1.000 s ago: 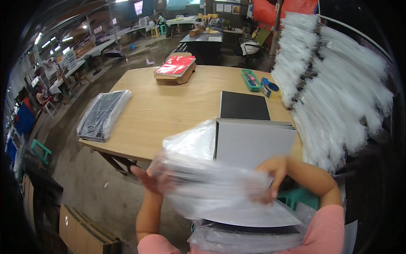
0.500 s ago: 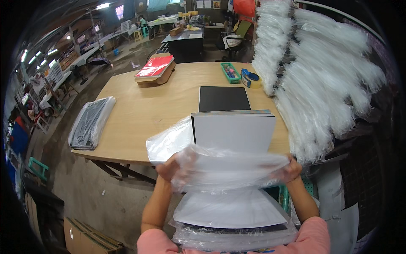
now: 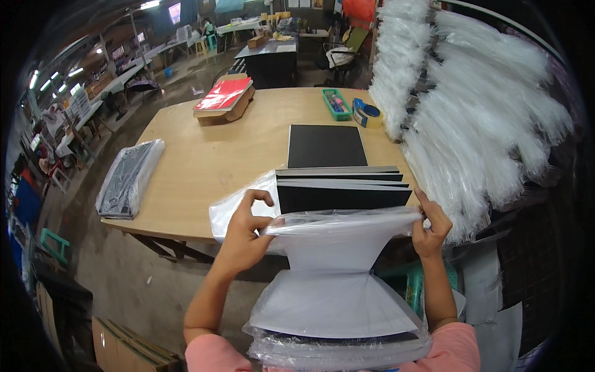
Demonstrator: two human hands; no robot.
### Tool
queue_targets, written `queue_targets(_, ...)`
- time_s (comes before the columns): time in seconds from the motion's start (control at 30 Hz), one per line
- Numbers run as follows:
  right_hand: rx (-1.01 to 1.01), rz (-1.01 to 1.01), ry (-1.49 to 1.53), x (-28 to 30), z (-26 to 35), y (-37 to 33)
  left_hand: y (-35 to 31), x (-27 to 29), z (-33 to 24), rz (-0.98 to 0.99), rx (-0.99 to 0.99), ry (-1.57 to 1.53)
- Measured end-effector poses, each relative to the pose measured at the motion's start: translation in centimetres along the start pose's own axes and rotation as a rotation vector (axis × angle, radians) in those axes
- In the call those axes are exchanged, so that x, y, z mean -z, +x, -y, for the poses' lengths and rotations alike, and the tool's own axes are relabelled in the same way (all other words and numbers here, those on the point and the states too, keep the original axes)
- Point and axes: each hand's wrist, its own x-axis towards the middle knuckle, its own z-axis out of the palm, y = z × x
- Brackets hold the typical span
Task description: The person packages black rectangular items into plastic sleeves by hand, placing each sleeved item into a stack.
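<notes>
At the table's [image 3: 192, 161] near edge, left hand [image 3: 246, 239] and right hand [image 3: 432, 229], both half-curled, pinch opposite ends of the film [image 3: 344, 218] stretched across a white sheet [image 3: 338, 249]; uneven pulling could split the film or crease the sheet.

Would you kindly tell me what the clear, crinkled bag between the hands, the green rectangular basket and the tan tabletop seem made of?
Clear, crinkled bag: probably thin, glossy plastic film; see-through, with bright wrinkles.
Green basket: likely plastic, from its even colour; finish unclear.
Tan tabletop: wood or laminate, from its tone and soft sheen.
</notes>
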Motion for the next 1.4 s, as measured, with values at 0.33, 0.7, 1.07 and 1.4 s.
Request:
queue_targets(0.33, -1.133, 0.617, 1.398, 3.2, -2.7, -5.9, -4.2, -4.0, 9.0, 0.684, 0.915, -1.187)
queue_targets(0.7, -1.231, 0.686, 0.946, -1.4, -11.4, -23.3, -16.3, -15.8, 25.6, 0.519, 1.200, -1.164)
queue_targets(1.07, -0.644, 0.585, -0.043, -2.7, -17.2, -25.8, -7.2, -1.7, 18.9, -0.549, 0.492, 0.520)
queue_targets(1.4, 0.210, 0.853, 0.253, -4.8, 6.9, 1.7, -4.8, -0.6, 17.1, -0.722, 0.272, 0.204)
